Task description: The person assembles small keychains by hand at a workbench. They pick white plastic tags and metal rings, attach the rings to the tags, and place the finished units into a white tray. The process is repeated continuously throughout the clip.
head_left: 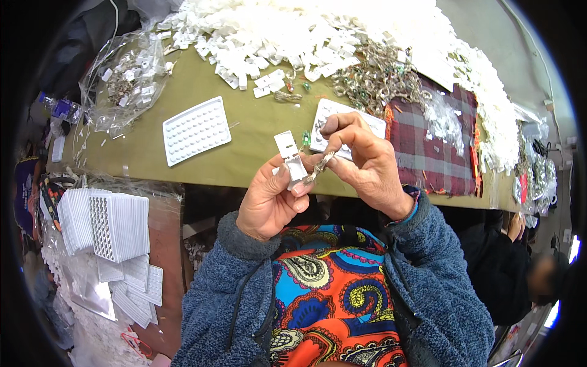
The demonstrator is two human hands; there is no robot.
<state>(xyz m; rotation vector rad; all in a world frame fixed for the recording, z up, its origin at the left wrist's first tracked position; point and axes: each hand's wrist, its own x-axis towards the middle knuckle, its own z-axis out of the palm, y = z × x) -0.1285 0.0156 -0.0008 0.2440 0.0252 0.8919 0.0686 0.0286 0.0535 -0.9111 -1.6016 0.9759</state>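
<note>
Above the table's front edge, my left hand pinches a small white folded card with slots, between thumb and fingers. My right hand is closed on a silvery twisted chain, which hangs down toward the card. A small green bead shows just above the fingers, beside the card; whether it is joined to the chain I cannot tell. Behind my right hand lies a white dimpled tray, partly hidden by the fingers. Another white dimpled tray rests on the olive cloth to the left.
White cards are heaped along the far side, next to a pile of tangled chains. A plaid cloth with clear bits lies at right. At left are a plastic bag of pieces and stacked trays. Another person's dark sleeve is at right.
</note>
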